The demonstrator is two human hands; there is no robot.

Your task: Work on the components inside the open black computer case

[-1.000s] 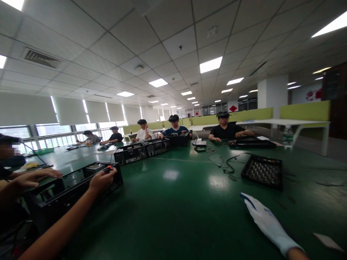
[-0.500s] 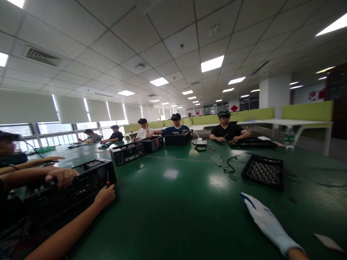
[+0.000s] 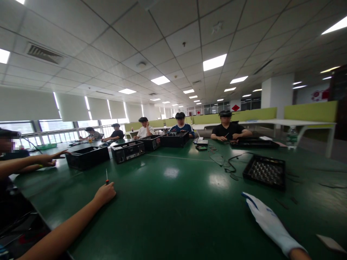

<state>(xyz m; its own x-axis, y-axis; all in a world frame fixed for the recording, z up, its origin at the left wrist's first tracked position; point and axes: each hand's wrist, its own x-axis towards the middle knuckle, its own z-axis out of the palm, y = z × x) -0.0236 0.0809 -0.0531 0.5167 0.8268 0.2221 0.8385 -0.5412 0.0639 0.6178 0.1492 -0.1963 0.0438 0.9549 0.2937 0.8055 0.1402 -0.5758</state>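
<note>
My left hand [image 3: 105, 193] rests on the green desk [image 3: 176, 213], fist closed around a small screwdriver [image 3: 106, 177] with its shaft pointing up. My gloved right hand [image 3: 267, 222] lies flat and spread on the desk, touching nothing else, with a perforated black tray [image 3: 265, 172] beyond it. I'd judge it best to keep the screwdriver upright and gripped firmly near its red collar, clear of the neighbour's pointing hand [image 3: 52, 159].
</note>
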